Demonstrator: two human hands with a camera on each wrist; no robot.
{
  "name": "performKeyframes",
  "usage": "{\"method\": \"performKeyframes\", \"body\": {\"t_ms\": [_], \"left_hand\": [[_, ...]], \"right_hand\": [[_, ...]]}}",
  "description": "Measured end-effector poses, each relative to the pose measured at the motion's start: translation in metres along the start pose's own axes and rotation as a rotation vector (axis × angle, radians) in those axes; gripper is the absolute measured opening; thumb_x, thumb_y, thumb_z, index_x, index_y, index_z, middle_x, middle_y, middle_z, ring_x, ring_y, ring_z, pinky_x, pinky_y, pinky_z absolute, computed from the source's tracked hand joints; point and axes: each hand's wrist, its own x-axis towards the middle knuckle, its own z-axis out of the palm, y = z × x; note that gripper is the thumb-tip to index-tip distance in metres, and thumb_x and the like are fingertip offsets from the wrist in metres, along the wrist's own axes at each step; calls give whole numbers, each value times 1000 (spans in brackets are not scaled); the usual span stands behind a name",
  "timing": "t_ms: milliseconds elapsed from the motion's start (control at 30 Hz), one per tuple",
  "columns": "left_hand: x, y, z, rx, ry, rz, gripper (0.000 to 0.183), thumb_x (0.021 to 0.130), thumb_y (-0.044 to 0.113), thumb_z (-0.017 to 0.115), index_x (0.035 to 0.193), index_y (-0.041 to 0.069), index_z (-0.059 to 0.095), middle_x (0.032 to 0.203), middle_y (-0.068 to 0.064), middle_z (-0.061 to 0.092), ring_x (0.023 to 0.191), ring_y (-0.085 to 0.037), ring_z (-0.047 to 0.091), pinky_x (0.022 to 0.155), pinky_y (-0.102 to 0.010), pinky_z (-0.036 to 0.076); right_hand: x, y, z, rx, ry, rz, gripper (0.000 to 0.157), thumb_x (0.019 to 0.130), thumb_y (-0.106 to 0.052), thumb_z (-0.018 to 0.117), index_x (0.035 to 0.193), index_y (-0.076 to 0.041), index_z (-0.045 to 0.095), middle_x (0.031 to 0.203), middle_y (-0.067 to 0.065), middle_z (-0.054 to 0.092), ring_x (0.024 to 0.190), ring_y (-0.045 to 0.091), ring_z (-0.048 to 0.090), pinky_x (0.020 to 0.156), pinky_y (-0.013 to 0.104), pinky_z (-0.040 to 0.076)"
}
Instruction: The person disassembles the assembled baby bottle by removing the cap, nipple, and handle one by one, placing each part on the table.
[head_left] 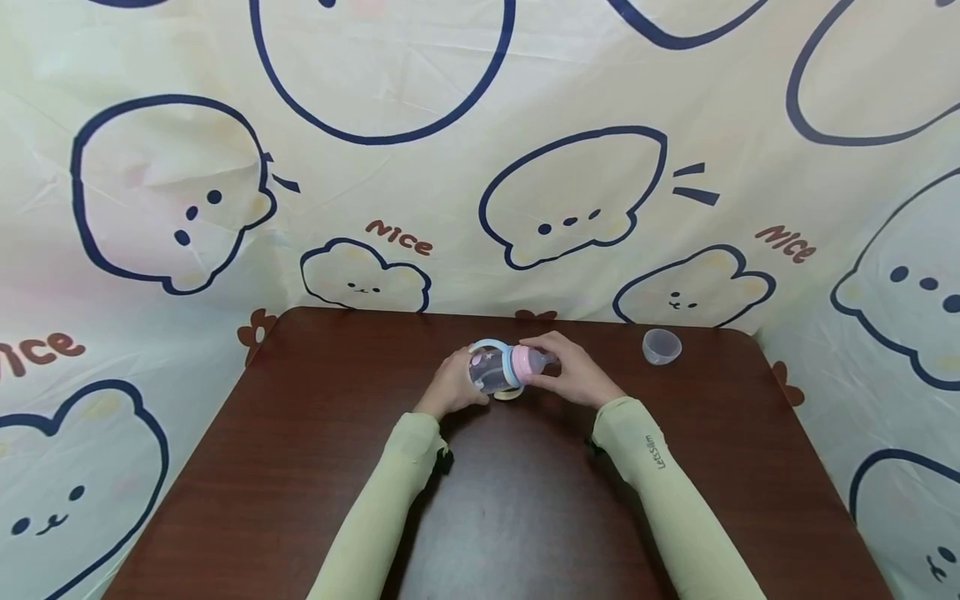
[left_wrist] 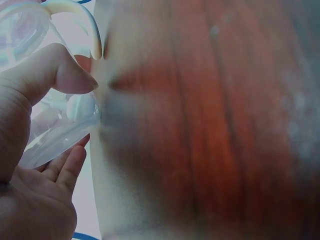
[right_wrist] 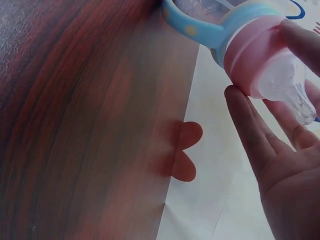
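Note:
A clear baby bottle (head_left: pixel 490 372) lies tilted on its side between both hands, its teat toward the right. My left hand (head_left: pixel 453 385) grips the bottle's body near its base; in the left wrist view the thumb (left_wrist: pixel 60 70) curls over the clear wall. My right hand (head_left: pixel 572 372) pinches the pink collar (right_wrist: pixel 252 55) between thumb and fingers, and the clear teat (right_wrist: pixel 287 85) points in toward the palm. A blue ring with curved handles (right_wrist: pixel 195 29) sits next to the collar.
A clear dome-shaped cup (head_left: pixel 662 347) stands at the table's back right. The dark brown wooden table (head_left: pixel 337 467) ends at a cloth backdrop (head_left: pixel 450 183) printed with cartoon bears, which also hangs at both sides.

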Motion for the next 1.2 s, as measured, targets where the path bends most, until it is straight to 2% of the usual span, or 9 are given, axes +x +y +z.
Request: {"method": "performKeyframes", "body": {"t_ms": [200, 333, 600, 800, 1067, 1200], "left_hand": [[0, 1, -1, -1, -1, -5, 90, 57, 12, 99, 136, 2, 56, 120, -12, 65, 107, -30, 59, 96, -48, 52], [0, 1, -1, -8, -3, 0, 91, 57, 11, 99, 137, 2, 56, 121, -13, 65, 108, -30, 59, 97, -48, 52], [0, 0, -1, -17, -9, -16, 92, 57, 10, 98, 138, 2, 55, 122, -13, 64, 109, -30, 59, 98, -48, 51], [1, 1, -1, -17, -6, -17, 95, 57, 11, 98, 140, 1, 53, 124, -14, 64, 110, -32, 58, 99, -49, 51], [0, 1, -2, -21, -5, -16, 94, 58, 10, 98, 140, 0, 53, 124, -15, 64, 110, -32, 58, 99, -50, 51], [0, 1, -1, -24, -6, -17, 94, 58, 10, 98, 140, 1, 54, 125, -14, 64, 110, -32, 59, 99, -49, 51]], "right_hand": [[0, -2, -1, 3, 0, 61, 64, 92, -39, 78, 149, -28, 53, 149, 6, 54, 134, 31, 53, 107, 54, 50], [1, -3, -1, 2, -7, 95, 59, 95, -40, 73, 149, -26, 53, 149, 7, 55, 134, 32, 53, 111, 56, 46], [3, -3, 0, -6, -30, 63, 61, 94, -37, 76, 149, -25, 53, 144, 7, 57, 128, 30, 56, 105, 51, 53], [3, 0, -1, -15, -23, 41, 65, 90, -41, 80, 148, -29, 54, 145, 4, 56, 131, 28, 54, 107, 53, 51], [4, 2, -2, 5, -24, 8, 66, 88, -34, 83, 148, -32, 54, 144, 3, 55, 131, 28, 53, 109, 54, 49], [3, 2, -1, 10, -17, 35, 67, 91, -42, 79, 151, -32, 50, 149, 4, 52, 134, 29, 52, 109, 54, 49]]}}
